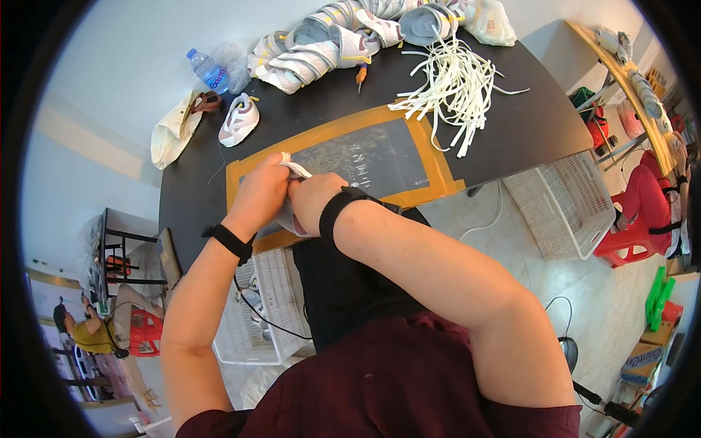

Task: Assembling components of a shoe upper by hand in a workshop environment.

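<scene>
My left hand [261,191] and my right hand [314,196] are close together over the near left part of a board [343,157] edged with orange tape. Both are closed. A short length of white flat lace [297,168] runs from the fingers of one to the other. Under the hands shows part of a pale grey and mauve shoe upper [288,219]; the fingers hide most of it. Beyond the board lies a loose heap of white laces [460,91]. A single shoe upper [239,123] with a yellow tab stands at the far left.
A row of shoe uppers [314,55] lines the table's back, with an orange-handled pointed tool [361,75] before it. A water bottle [207,70] and a cream cloth bag [174,135] stand left. White crates [558,208] are below the table edge. Other people sit at both sides.
</scene>
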